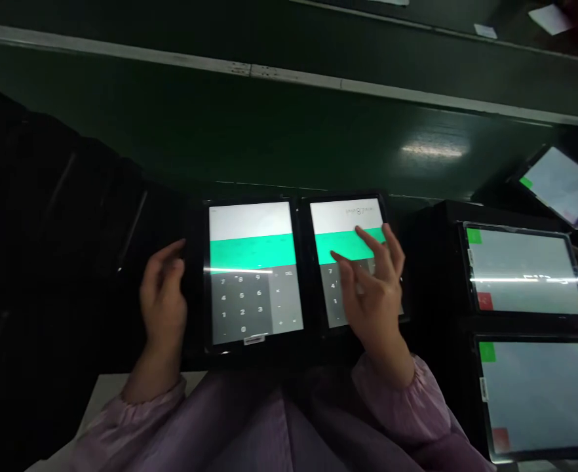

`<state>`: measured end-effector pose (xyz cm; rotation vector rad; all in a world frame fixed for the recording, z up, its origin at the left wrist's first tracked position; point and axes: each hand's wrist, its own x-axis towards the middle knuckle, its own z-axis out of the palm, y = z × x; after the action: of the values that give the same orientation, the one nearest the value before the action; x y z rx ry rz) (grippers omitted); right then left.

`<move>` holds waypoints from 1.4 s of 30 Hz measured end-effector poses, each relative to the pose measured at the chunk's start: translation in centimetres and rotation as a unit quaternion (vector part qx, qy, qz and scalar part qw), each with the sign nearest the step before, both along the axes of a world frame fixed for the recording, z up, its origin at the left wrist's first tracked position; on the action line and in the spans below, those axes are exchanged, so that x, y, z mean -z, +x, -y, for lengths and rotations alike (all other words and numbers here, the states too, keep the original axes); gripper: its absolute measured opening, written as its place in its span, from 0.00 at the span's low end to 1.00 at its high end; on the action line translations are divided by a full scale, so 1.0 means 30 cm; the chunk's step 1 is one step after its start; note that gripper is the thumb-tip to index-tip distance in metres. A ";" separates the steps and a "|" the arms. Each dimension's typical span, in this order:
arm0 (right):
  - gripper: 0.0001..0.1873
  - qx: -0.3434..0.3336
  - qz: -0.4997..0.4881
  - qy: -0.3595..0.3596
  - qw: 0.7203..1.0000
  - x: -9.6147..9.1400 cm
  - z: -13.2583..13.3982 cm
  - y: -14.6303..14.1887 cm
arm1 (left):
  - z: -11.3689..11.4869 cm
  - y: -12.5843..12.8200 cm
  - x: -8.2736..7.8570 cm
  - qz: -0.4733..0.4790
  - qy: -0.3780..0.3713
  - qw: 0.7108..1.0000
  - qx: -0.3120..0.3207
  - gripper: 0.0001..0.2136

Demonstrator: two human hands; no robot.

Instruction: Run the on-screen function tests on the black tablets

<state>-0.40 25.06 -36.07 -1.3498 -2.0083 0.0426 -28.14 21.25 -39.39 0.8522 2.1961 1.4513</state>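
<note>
Two tablets lie side by side in front of me, each lit with a calculator screen of white, green and grey bands. Over the right-hand tablet point(326, 219) is my right hand point(375, 282), its fingers spread and the index fingertip at the green band; whether it touches the glass I cannot tell. Characters including "82" show on that screen's white band. Just left of the left-hand tablet point(252, 255) is my left hand point(164, 295), fingers loosely bent and apart, holding nothing. A small white label point(254, 340) sits at that tablet's lower edge.
To the right, an upper tablet point(525, 269) and a lower tablet point(539, 393) show pale screens with green and red corner squares. Another lit tablet point(561, 183) lies tilted farther back. A pale rail point(293, 75) crosses the dark green surface behind.
</note>
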 end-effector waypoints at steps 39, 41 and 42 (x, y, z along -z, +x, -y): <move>0.20 -0.060 0.017 -0.072 0.995 0.002 -0.004 -0.175 | 0.047 -0.056 0.111 -0.040 -0.024 0.965 0.258 0.31; 0.21 -0.042 0.024 -0.083 0.995 0.017 -0.018 -0.168 | 0.050 -0.064 0.109 -0.017 -0.024 0.964 0.266 0.30; 0.21 -0.047 0.028 -0.089 0.995 0.022 -0.020 -0.171 | 0.051 -0.069 0.107 -0.010 -0.023 0.963 0.269 0.29</move>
<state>-5.52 25.67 -36.73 -1.3760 -2.1561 0.2344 -30.20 19.73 -42.59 1.3215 1.7973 1.1195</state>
